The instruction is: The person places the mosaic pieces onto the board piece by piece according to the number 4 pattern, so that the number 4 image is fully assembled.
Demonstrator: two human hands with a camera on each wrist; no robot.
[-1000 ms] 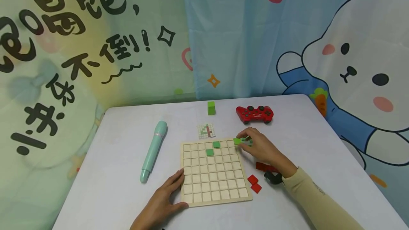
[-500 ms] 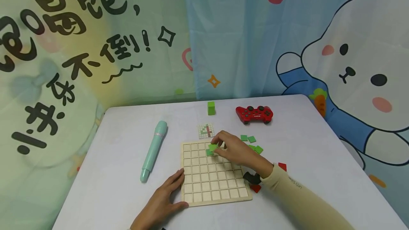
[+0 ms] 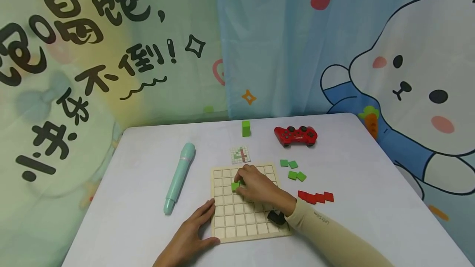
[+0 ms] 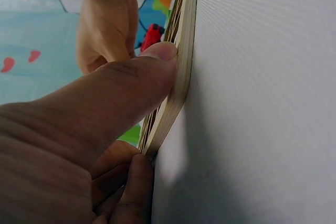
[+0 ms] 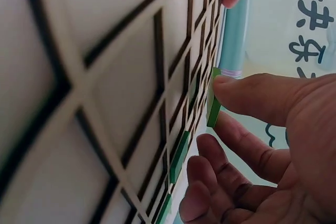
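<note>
My right hand is over the upper middle of a wooden grid board, pinching a small green square tile between thumb and index finger. In the right wrist view that tile stands on edge, close to the grid. Other green tiles sit in the board's cells there; in the head view the hand covers them. My left hand lies at the board's lower left corner, fingers along the left side. Its thumb presses the near edge of the board.
Several loose green tiles and a row of red tiles lie right of the board. Behind it are a small pattern card, a green block and a red game controller. A mint-coloured tube lies left.
My right hand has carried the green tile from the board's right edge leftward over the board, then slightly down and left. The left hand stays at the corner.
</note>
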